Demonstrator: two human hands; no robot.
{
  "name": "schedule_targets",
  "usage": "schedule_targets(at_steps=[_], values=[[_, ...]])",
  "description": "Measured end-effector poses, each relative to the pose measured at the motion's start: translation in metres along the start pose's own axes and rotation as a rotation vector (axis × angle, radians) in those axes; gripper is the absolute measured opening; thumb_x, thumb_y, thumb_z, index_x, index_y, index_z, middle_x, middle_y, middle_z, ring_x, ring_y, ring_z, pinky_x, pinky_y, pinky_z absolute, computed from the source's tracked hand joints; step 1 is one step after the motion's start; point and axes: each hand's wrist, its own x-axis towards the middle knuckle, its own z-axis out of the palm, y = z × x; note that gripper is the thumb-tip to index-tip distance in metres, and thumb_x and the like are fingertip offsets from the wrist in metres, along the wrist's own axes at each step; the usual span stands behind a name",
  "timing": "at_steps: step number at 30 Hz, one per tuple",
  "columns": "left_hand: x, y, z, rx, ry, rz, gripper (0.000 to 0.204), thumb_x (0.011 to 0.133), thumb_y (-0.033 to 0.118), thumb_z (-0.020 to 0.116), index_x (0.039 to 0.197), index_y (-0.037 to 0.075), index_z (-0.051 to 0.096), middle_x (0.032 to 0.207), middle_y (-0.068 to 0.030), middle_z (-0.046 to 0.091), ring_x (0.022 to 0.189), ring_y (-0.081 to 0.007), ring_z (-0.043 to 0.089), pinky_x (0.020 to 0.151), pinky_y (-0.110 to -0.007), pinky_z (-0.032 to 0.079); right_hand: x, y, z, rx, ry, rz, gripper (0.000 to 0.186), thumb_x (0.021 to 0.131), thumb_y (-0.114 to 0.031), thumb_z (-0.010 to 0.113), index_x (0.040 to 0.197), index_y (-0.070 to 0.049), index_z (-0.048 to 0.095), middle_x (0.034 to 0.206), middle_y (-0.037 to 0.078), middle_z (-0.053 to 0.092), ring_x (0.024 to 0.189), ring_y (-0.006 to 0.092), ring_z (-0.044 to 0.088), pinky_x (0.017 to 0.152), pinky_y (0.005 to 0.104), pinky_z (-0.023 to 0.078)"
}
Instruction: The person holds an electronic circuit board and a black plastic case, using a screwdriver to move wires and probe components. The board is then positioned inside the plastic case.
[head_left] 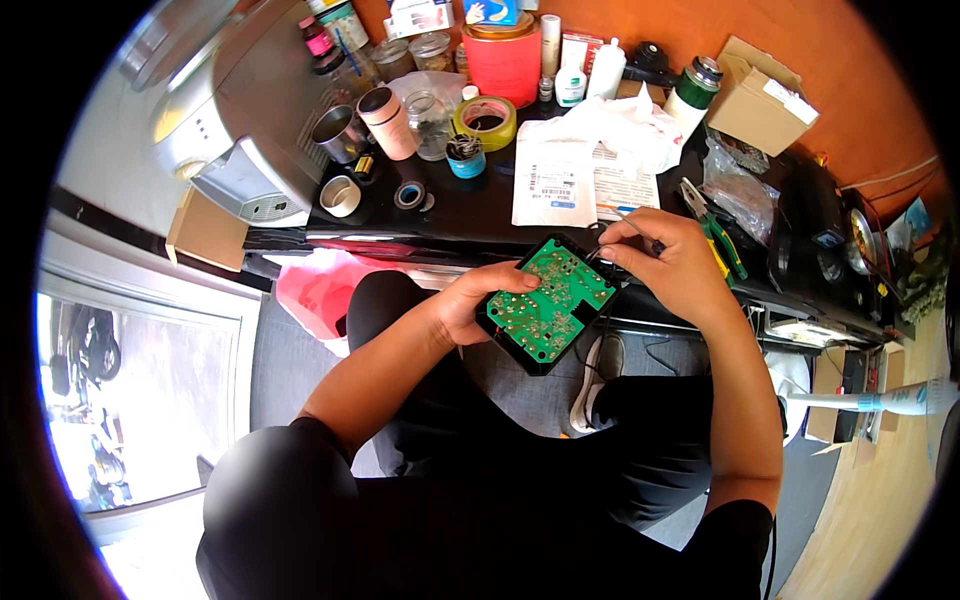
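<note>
My left hand [470,305] grips a green circuit board in a black housing [545,305], thumb resting on the board's face, above my lap. My right hand [655,250] pinches a slim tool [628,225] with a metal tip at the board's upper right edge; its exact kind is hard to make out. Beyond that hand, green-and-yellow handled cutters [720,240] lie on the black desk [410,225].
The desk's back holds jars, bottles, yellow tape [480,120], a red tub [500,65], papers [560,170] and a cardboard box [760,95]. A silver machine [240,150] stands left, a pink bag [310,295] below. A pale pole [860,400] crosses at right.
</note>
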Motion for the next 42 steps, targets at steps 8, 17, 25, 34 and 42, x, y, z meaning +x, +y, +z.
schedule_targets(at_steps=[8, 17, 25, 34, 42], values=[[-0.008, 0.008, 0.0, -0.181, -0.03, 0.112, 0.06, 0.094, 0.03, 0.066, 0.145, 0.002, 0.051, 0.135, -0.0168, 0.065, 0.118, -0.0278, 0.068, 0.104, -0.044, 0.053, -0.006, -0.027, 0.022, 0.06, 0.173, -0.132, 0.017, 0.084, -0.014, 0.084, 0.096, -0.005, 0.076, 0.08, 0.001, 0.064, 0.069, 0.0087, 0.053, 0.06, 0.0265, 0.04], [-0.014, 0.014, -0.004, -0.021, 0.012, 0.354, 0.062, 0.093, 0.015, 0.068, 0.149, 0.003, 0.042, 0.134, -0.0133, 0.063, 0.121, -0.0255, 0.066, 0.104, -0.042, 0.054, -0.016, -0.035, 0.045, 0.107, 0.103, 0.029, 0.034, 0.082, -0.011, 0.087, 0.112, -0.004, 0.073, 0.073, -0.003, 0.057, 0.064, 0.0036, 0.047, 0.058, 0.0229, 0.038], [-0.013, 0.016, -0.004, -0.006, 0.011, 0.489, 0.061, 0.095, 0.015, 0.068, 0.148, 0.002, 0.041, 0.135, -0.0139, 0.062, 0.121, -0.0243, 0.065, 0.105, -0.041, 0.054, -0.016, -0.057, 0.05, -0.287, 0.015, -0.182, 0.063, 0.069, -0.022, 0.093, 0.123, -0.007, 0.066, 0.085, 0.005, 0.057, 0.071, 0.021, 0.059, 0.064, 0.0344, 0.051], [-0.009, 0.013, -0.004, -0.025, 0.045, 0.517, 0.064, 0.093, 0.011, 0.072, 0.148, 0.001, 0.041, 0.134, -0.0137, 0.062, 0.121, -0.0234, 0.065, 0.104, -0.04, 0.054, -0.013, -0.053, 0.057, -0.278, 0.033, -0.168, 0.056, 0.069, -0.017, 0.092, 0.118, -0.007, 0.067, 0.085, 0.004, 0.058, 0.072, 0.0185, 0.058, 0.063, 0.0323, 0.05], [-0.008, 0.013, -0.003, 0.019, 0.076, 0.547, 0.063, 0.09, 0.004, 0.074, 0.145, 0.001, 0.044, 0.129, -0.013, 0.065, 0.117, -0.023, 0.067, 0.101, -0.039, 0.056, -0.013, -0.051, 0.064, -0.289, 0.03, -0.085, 0.053, 0.071, -0.017, 0.09, 0.117, -0.007, 0.065, 0.084, 0.005, 0.058, 0.071, 0.0209, 0.06, 0.063, 0.0351, 0.051]])
